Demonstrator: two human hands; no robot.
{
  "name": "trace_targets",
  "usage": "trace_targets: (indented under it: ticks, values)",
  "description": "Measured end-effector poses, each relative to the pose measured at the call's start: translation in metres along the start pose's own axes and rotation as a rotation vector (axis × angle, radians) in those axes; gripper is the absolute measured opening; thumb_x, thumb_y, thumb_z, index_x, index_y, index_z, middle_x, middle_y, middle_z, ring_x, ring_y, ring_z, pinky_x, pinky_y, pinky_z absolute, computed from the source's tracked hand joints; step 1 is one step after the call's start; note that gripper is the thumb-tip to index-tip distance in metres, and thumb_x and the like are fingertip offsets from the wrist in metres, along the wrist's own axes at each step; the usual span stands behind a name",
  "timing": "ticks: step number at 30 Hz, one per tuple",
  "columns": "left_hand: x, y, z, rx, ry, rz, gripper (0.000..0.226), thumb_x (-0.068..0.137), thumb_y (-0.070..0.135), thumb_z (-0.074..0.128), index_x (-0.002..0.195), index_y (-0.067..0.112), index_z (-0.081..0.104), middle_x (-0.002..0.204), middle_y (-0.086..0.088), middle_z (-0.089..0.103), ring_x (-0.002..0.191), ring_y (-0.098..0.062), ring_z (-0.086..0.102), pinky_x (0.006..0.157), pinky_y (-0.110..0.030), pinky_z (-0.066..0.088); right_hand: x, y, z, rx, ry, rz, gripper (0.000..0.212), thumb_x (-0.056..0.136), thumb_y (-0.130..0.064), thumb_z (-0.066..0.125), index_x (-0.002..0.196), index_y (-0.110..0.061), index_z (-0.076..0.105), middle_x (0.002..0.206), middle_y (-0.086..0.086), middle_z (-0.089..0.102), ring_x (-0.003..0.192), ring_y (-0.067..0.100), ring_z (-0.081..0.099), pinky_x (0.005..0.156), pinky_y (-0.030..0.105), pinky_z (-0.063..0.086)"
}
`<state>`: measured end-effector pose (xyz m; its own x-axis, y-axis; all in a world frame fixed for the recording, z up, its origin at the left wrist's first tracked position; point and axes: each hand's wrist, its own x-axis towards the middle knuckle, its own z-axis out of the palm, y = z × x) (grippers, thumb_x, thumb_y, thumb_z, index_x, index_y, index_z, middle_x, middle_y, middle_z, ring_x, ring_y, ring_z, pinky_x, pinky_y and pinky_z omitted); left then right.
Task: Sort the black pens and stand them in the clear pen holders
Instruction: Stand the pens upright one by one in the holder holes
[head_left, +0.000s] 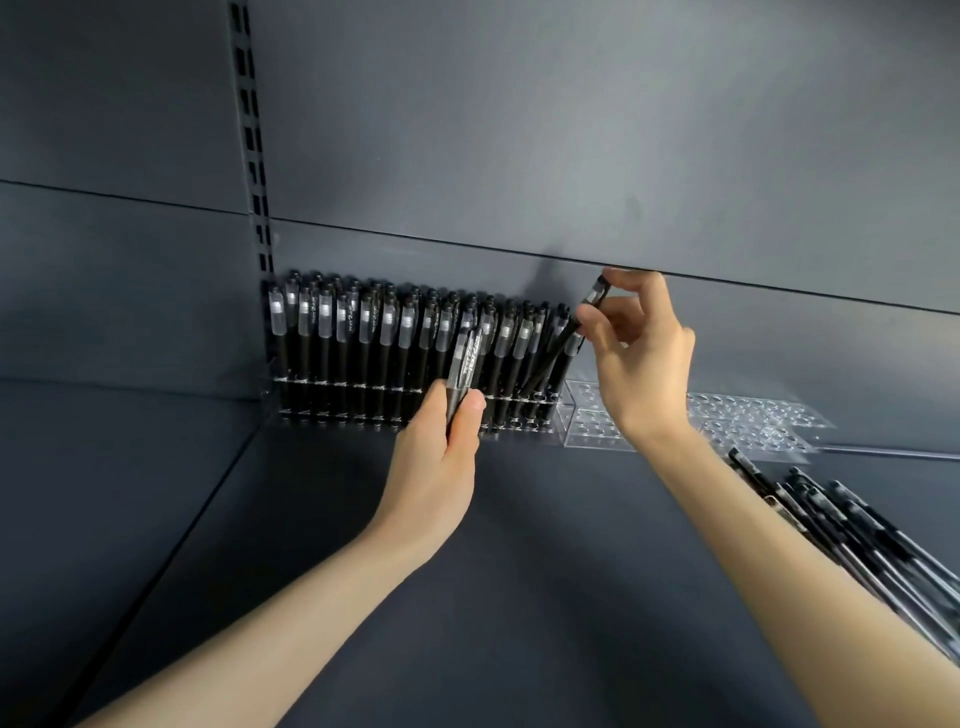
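Your bare forearms reach up from the lower edge toward the back of the dark shelf (545, 571). Your right hand (639, 358) pinches a single pen (553, 351) between thumb and forefinger near its capped top, with the other fingers loosely curled. That pen has a black barrel and a clear cap. It leans to the right, its lower end down among the last pens at the right end of the row, and you cannot tell whether it sits in a hole. Your left hand (441, 441) grips a small bundle of pens (464, 364) upright, fingers and thumb wrapped round the barrels and caps upward, just in front of the middle of the row. White script runs along those clear caps, too small to read. Behind both hands the standing pens (384, 343) are packed upright, several deep, in the filled holder (337, 400). They are all alike, matt black with translucent caps, and any marks on them are too blurred to read. Just right of them, against the back panel (519, 130), lie the empty holders (753, 421), clear plates dotted with round holes. Loose pens (857, 530) lie in a slanting heap on the shelf beside your right forearm. A slotted upright (252, 130) runs up the wall at the left end of the row.
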<state>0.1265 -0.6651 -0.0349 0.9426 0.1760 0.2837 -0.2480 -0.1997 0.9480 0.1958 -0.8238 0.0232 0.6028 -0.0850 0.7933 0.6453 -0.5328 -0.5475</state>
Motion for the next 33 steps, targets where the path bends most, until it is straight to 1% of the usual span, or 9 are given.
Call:
trace_targets:
  ticks: [2, 4, 5, 7, 11, 13, 22, 30, 33]
  values:
    - [0.002, 0.0, -0.002, -0.033, 0.015, -0.029, 0.06, 0.098, 0.043, 0.04, 0.133, -0.006, 0.03, 0.099, -0.017, 0.066, 0.09, -0.037, 0.062, 0.096, -0.064, 0.035, 0.002, 0.001, 0.001, -0.004, 0.004, -0.025, 0.021, 0.09, -0.01, 0.062, 0.109, -0.006, 0.054, 0.077, 0.001, 0.067, 0.068, 0.012, 0.06, 0.065, 0.005, 0.04]
    - [0.002, -0.001, -0.002, -0.053, 0.009, -0.034, 0.057, 0.098, 0.04, 0.041, 0.133, -0.004, 0.033, 0.071, 0.001, 0.059, 0.064, -0.022, 0.057, 0.082, -0.06, 0.043, 0.003, 0.002, 0.002, -0.015, -0.016, -0.033, 0.022, 0.089, -0.01, 0.063, 0.109, -0.006, 0.055, 0.076, -0.002, 0.066, 0.071, 0.011, 0.06, 0.067, 0.004, 0.041]
    - [0.002, -0.003, -0.001, -0.045, 0.009, -0.034, 0.055, 0.099, 0.039, 0.041, 0.134, -0.003, 0.035, 0.062, 0.007, 0.046, 0.056, -0.02, 0.047, 0.07, -0.054, 0.045, 0.004, 0.002, 0.003, -0.019, -0.033, -0.03, 0.022, 0.089, -0.011, 0.064, 0.109, -0.007, 0.056, 0.076, -0.002, 0.066, 0.07, 0.011, 0.061, 0.068, 0.005, 0.042]
    - [0.004, -0.006, 0.0, -0.028, 0.015, -0.018, 0.051, 0.099, 0.038, 0.04, 0.132, -0.001, 0.039, 0.061, 0.004, 0.035, 0.046, -0.009, 0.037, 0.049, -0.024, 0.037, 0.002, 0.005, 0.005, -0.03, -0.063, -0.042, 0.022, 0.087, -0.009, 0.066, 0.108, -0.008, 0.06, 0.077, -0.002, 0.065, 0.068, 0.009, 0.061, 0.069, 0.005, 0.044]
    - [0.004, -0.006, 0.0, -0.025, 0.019, 0.016, 0.035, 0.1, 0.033, 0.041, 0.106, -0.001, 0.049, 0.065, -0.004, 0.033, 0.046, -0.006, 0.029, 0.044, -0.021, 0.029, 0.0, 0.01, 0.009, -0.113, -0.107, -0.107, 0.022, 0.084, -0.002, 0.067, 0.105, -0.008, 0.068, 0.081, 0.004, 0.063, 0.066, 0.0, 0.056, 0.068, 0.003, 0.041]
    - [0.002, -0.004, 0.0, -0.03, 0.009, 0.018, 0.038, 0.099, 0.033, 0.041, 0.097, -0.005, 0.045, 0.066, -0.006, 0.033, 0.047, -0.008, 0.027, 0.044, -0.022, 0.027, 0.002, 0.009, 0.008, -0.127, -0.134, -0.096, 0.022, 0.084, -0.003, 0.067, 0.105, -0.009, 0.067, 0.079, 0.002, 0.063, 0.065, 0.009, 0.058, 0.069, 0.009, 0.046]
    - [0.002, -0.004, 0.002, -0.03, -0.032, 0.008, 0.039, 0.1, 0.032, 0.042, 0.093, -0.007, 0.043, 0.063, -0.004, 0.037, 0.049, -0.012, 0.026, 0.043, -0.021, 0.025, 0.015, 0.004, 0.005, -0.15, -0.317, -0.009, 0.015, 0.085, -0.003, 0.065, 0.099, -0.007, 0.061, 0.076, 0.0, 0.061, 0.07, 0.018, 0.058, 0.073, 0.02, 0.047]
    - [0.003, -0.002, 0.003, -0.162, -0.096, -0.123, 0.031, 0.098, 0.027, 0.045, 0.1, -0.004, 0.042, 0.062, -0.001, 0.041, 0.041, -0.008, 0.025, 0.038, -0.018, 0.023, 0.001, 0.006, 0.004, -0.201, -0.269, -0.019, 0.017, 0.087, -0.012, 0.066, 0.103, -0.011, 0.063, 0.074, -0.005, 0.063, 0.068, 0.018, 0.061, 0.073, 0.027, 0.049]
    - [-0.001, 0.002, 0.003, -0.217, -0.196, -0.142, 0.027, 0.097, 0.028, 0.047, 0.102, 0.001, 0.047, 0.067, -0.004, 0.041, 0.045, -0.01, 0.025, 0.043, -0.021, 0.02, -0.012, -0.006, -0.004, -0.01, -0.263, 0.111, 0.01, 0.087, -0.022, 0.066, 0.095, -0.017, 0.063, 0.071, -0.003, 0.065, 0.067, 0.016, 0.062, 0.068, 0.023, 0.05]
